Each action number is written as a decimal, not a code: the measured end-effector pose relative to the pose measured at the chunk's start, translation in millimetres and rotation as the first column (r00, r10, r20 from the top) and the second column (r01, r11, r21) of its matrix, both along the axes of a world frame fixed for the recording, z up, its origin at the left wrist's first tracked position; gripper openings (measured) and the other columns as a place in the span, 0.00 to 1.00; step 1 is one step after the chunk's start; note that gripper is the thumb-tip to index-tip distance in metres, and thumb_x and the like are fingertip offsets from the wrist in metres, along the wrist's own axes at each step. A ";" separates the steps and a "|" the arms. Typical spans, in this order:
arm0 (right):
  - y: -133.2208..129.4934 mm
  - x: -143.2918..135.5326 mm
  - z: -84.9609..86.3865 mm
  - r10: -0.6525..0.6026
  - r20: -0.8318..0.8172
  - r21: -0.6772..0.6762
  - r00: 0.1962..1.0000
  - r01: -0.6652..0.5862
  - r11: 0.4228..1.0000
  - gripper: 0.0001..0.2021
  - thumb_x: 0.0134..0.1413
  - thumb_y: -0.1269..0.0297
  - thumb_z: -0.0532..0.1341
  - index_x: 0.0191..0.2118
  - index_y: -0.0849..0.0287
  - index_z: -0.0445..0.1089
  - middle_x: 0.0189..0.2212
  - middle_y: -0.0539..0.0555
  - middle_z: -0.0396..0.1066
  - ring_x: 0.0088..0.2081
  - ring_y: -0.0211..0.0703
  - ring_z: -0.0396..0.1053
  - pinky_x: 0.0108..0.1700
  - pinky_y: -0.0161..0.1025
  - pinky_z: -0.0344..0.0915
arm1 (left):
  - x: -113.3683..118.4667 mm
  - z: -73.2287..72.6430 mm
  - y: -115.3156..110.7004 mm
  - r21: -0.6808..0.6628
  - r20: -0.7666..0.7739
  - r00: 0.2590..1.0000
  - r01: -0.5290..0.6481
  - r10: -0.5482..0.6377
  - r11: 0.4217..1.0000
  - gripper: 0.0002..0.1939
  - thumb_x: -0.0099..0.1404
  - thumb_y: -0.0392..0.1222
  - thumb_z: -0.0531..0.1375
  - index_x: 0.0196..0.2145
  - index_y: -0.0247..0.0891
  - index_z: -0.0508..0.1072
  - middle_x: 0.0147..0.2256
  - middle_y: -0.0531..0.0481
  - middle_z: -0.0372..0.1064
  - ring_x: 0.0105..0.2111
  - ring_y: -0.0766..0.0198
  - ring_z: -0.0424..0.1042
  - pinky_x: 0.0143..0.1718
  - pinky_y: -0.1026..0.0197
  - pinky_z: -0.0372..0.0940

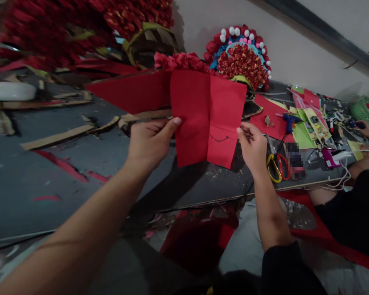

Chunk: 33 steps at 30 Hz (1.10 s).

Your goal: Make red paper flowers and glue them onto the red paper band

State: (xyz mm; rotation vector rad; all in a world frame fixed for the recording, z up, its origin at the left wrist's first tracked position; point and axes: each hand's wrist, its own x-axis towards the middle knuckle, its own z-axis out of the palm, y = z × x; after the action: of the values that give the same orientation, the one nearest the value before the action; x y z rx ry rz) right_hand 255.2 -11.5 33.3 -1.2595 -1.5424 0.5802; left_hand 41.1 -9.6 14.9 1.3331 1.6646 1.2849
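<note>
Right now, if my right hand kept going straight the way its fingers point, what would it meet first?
The right hand points up and left at the red paper, whose edge it already pinches, so it would likely meet that first. Depth is hard to judge.

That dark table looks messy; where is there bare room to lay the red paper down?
Barest is the dark table left of the left hand, between the cardboard strip and the near edge, with few red scraps. Right of the right hand, scissors, glue gun and cables crowd it.

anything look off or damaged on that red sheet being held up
The red paper sheet, held by the left hand and right hand, is creased down the middle and bears a dark scribbled line low on its right half.
</note>
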 end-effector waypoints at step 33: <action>-10.4 -37.4 -28.8 0.097 -0.569 -0.272 0.817 -0.298 0.915 0.10 0.43 0.57 0.63 0.32 0.56 0.66 0.26 0.46 0.68 0.25 0.31 0.65 0.23 0.29 0.63 | 118.9 19.4 -152.1 0.202 0.350 0.308 0.898 -0.885 0.392 0.16 0.67 0.41 0.47 0.24 0.37 0.67 0.23 0.52 0.65 0.26 0.68 0.66 0.30 0.66 0.61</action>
State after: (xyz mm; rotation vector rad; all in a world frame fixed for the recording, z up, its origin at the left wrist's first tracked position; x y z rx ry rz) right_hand 217.8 -21.9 4.5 -1.0552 -1.1120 1.2859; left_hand 160.0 -161.6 34.4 1.4749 0.3933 0.7070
